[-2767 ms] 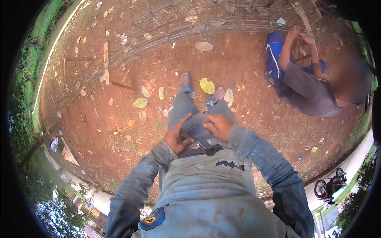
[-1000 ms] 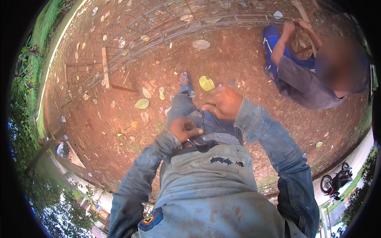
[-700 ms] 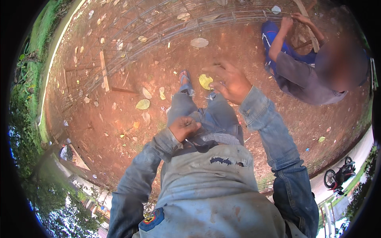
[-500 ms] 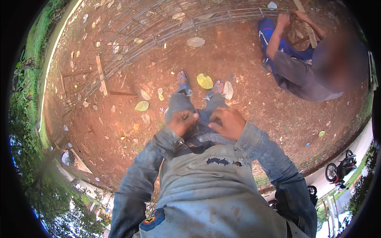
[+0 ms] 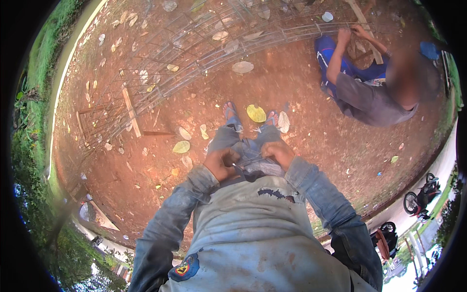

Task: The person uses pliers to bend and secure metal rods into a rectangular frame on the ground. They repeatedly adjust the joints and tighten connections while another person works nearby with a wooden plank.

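Note:
At my waist, both hands are in front of my faded jeans (image 5: 250, 150). My left hand (image 5: 220, 163) is curled with thumb and fingers close together; a small pale bit shows by its fingertips, too small to name. My right hand (image 5: 278, 154) is also closed, knuckles up, against the front of the jeans, and what its fingers hold is hidden. A dark strap or belt (image 5: 248, 175) crosses just below the hands, beside the hem of my worn, torn light shirt (image 5: 243, 204).
Long steel rebar cages (image 5: 194, 68) lie across the far side, with a wooden stake (image 5: 130, 111) at left. A co-worker in a dark shirt (image 5: 367, 100) sits at far right, hands on the rebar beside a plank (image 5: 365, 29). Dry leaves dot the red soil; motorcycles (image 5: 422, 198) stand at right.
My right hand has drawn in toward the waist and its fingers have curled more. My left hand has dropped slightly nearer my belly. The co-worker's hands stay at the rebar.

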`<action>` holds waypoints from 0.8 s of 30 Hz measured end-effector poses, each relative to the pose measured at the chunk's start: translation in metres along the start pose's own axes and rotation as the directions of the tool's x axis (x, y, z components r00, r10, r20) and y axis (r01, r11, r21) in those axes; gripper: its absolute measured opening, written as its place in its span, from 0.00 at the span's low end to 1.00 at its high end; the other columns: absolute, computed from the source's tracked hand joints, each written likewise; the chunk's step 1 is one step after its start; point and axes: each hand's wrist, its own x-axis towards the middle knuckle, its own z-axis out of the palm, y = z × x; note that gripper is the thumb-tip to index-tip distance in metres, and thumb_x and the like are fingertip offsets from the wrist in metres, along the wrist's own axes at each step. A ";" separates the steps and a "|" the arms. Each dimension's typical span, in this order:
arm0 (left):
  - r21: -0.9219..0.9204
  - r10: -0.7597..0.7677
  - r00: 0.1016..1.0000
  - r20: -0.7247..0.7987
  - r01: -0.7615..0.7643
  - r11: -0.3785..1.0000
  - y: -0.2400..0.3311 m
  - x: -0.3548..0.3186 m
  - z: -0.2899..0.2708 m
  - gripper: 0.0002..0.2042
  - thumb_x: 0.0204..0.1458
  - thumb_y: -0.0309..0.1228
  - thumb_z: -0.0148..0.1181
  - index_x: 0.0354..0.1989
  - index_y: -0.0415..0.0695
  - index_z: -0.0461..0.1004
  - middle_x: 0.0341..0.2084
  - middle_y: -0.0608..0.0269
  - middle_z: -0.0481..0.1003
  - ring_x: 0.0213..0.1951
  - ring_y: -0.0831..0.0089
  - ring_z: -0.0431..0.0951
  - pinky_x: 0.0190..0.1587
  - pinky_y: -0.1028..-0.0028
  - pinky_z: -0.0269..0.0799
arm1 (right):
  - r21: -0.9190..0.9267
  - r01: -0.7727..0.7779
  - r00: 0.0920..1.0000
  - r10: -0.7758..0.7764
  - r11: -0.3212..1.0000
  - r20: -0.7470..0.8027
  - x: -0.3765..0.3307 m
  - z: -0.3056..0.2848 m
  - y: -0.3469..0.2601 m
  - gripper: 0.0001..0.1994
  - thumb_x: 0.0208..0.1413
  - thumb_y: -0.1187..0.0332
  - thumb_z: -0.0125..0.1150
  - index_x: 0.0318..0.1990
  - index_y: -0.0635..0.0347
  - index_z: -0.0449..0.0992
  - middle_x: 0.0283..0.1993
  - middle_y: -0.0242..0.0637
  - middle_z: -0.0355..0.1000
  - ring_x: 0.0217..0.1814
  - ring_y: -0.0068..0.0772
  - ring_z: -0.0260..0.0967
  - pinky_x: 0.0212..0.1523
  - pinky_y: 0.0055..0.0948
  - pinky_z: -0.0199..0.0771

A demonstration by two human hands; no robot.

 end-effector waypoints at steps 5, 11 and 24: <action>0.062 0.056 0.985 0.164 -0.067 0.996 -0.032 0.020 -0.037 0.17 0.38 0.30 0.68 0.35 0.38 0.71 0.27 0.60 0.75 0.30 0.70 0.74 0.37 0.72 0.70 | 0.225 0.032 0.978 -0.076 0.974 0.192 0.021 0.021 -0.031 0.06 0.44 0.69 0.55 0.24 0.64 0.70 0.20 0.31 0.63 0.25 0.25 0.59 0.32 0.26 0.60; 0.632 0.073 0.983 0.166 -0.162 0.758 0.006 0.027 -0.078 0.09 0.39 0.32 0.61 0.26 0.39 0.74 0.22 0.55 0.75 0.27 0.65 0.75 0.34 0.69 0.71 | 0.337 0.204 0.972 -0.232 0.919 0.045 0.031 0.031 -0.121 0.10 0.48 0.66 0.58 0.22 0.60 0.67 0.19 0.29 0.63 0.21 0.21 0.55 0.30 0.26 0.60; 0.119 -0.116 0.966 0.230 0.090 0.989 0.035 0.090 -0.102 0.19 0.34 0.30 0.61 0.39 0.40 0.74 0.37 0.49 0.74 0.41 0.60 0.75 0.44 0.69 0.70 | -0.797 0.163 0.574 -0.713 0.581 -0.403 0.063 0.022 -0.180 0.30 0.40 0.73 0.64 0.54 0.64 0.61 0.44 0.47 0.68 0.47 0.34 0.66 0.45 0.29 0.69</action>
